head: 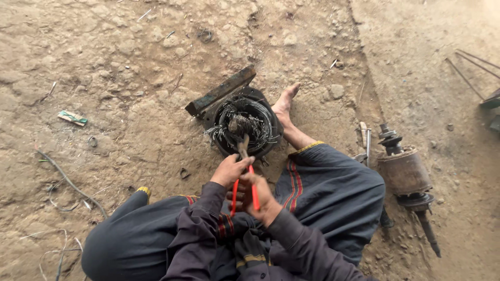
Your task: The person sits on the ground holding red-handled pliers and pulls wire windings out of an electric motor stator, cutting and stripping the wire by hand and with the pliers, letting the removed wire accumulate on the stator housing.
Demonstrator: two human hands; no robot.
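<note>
A round black motor stator stands on the dirt between my legs, with cut copper wire ends bristling out of its opening. Red-handled pliers reach into those wires, jaws gripping a bundle. My left hand holds the pliers near the head. My right hand wraps the red handles lower down. My bare right foot rests against the stator's right side.
A rusty motor rotor with its shaft lies on the ground at the right. A flat metal bar leans on the stator's far side. Loose wires and scraps lie at the left. Thin rods lie at the upper right.
</note>
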